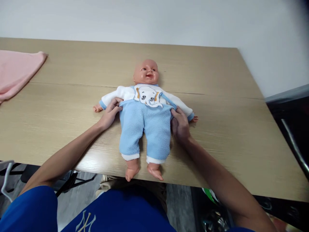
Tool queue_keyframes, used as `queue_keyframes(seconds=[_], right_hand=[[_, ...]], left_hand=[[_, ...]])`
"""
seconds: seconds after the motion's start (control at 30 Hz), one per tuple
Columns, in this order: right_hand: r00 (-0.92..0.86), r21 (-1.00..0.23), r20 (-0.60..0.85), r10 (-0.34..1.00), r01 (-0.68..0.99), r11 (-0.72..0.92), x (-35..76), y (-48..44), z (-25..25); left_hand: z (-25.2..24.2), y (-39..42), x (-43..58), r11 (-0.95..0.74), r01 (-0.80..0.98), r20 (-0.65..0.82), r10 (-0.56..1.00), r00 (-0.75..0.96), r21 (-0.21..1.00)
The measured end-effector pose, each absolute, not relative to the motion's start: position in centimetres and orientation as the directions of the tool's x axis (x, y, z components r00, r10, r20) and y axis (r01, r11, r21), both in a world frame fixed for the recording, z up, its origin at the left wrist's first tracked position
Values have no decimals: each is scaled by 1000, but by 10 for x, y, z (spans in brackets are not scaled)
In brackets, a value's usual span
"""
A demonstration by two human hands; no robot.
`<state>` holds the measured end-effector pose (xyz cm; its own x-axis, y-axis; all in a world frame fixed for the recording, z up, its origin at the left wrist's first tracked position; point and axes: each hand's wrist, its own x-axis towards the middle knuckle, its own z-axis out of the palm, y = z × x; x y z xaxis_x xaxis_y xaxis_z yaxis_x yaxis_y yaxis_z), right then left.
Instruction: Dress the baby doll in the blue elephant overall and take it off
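Note:
A baby doll (146,72) lies on its back on the wooden table (217,96), head away from me, feet over the near edge. It wears a white top with an elephant picture and light blue fleece trousers (145,129). My left hand (110,112) pinches the trousers' waistband at the doll's right side. My right hand (180,124) grips the waistband at the other side, fingers curled on the fabric. A blue strap runs from the bib toward my right hand.
A pink cloth (14,72) lies at the table's far left corner. A white wall stands behind the table. A dark piece of furniture (292,122) sits to the right. Chair legs and clutter show on the floor below the near edge.

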<state>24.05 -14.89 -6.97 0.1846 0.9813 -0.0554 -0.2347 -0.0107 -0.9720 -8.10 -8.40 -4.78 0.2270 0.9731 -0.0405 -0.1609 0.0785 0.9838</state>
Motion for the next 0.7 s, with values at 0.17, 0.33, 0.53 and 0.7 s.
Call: queue_keyframes(seconds=[0.17, 0.33, 0.53, 0.7], right_hand=[[284, -991, 133, 950, 73, 117, 253, -153, -66], [278, -822, 377, 884, 539, 181, 295, -167, -54], [122, -719, 362, 924, 668, 193, 362, -172, -72], [151, -830, 332, 931, 517, 211, 378, -148, -76]], left_hand=[[-45, -88, -88, -245, 160, 207, 952, 226, 956], [-20, -95, -78, -446, 367, 397, 895, 204, 816], [23, -74, -4, -360, 59, 311, 868, 387, 931], [6, -23, 61, -442, 99, 308, 751, 584, 891]])
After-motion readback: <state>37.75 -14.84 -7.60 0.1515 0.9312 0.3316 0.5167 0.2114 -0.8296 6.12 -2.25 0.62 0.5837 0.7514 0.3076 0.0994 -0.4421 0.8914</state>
